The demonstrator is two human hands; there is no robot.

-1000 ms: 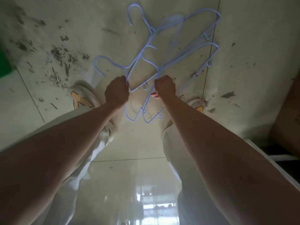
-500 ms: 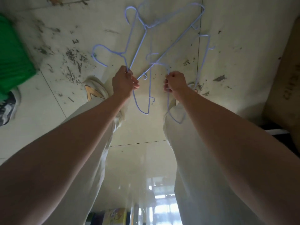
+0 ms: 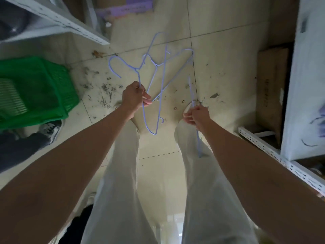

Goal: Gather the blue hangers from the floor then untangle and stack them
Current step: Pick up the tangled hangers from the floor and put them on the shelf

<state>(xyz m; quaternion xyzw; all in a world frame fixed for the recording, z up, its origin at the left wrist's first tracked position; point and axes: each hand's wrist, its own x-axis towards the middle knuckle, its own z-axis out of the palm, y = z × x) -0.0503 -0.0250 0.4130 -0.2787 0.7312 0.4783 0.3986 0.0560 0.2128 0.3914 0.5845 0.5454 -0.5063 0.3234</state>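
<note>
Blue hangers (image 3: 158, 76) off the floor, mid-untangling. Left hand (image 3: 134, 97) grips the knotted cluster, held over the tiles; right hand (image 3: 197, 117) pinches one separate hanger (image 3: 193, 95) apart. Next: ease another hook free of the cluster, then align for stacking.

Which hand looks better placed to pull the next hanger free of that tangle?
Probably the right hand. It grips only one blue hanger, seen nearly edge-on and mostly apart from the rest. The left hand grips the tangled bunch of hangers, so it looks better suited to steadying it.
</note>
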